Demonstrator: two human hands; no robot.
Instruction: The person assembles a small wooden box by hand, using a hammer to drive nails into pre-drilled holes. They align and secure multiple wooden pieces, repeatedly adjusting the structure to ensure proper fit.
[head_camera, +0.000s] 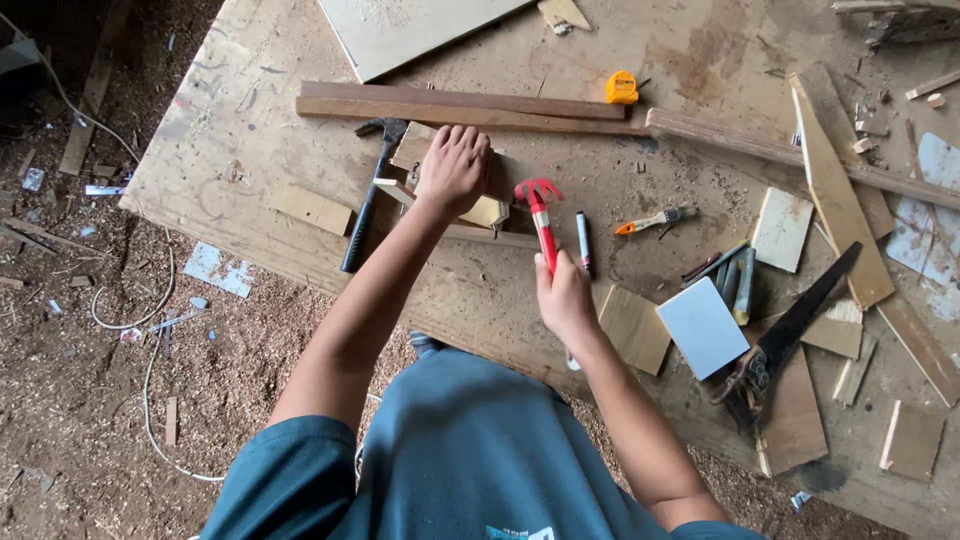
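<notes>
Where left hand (455, 165) presses, wood piece (487, 211) half-hidden

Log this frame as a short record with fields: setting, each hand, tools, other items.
setting: plywood workbench over a sawdust-strewn floor, seen from above
left hand: left hand pressed flat on a small wooden assembly
right hand: right hand gripping a red claw hammer by the handle, head raised near the assembly
tools: black hammer lying left of the left hand; handsaw; yellow tape measure; marker
other items: long wooden battens; pale blue square tile; scattered wood offcuts
</notes>
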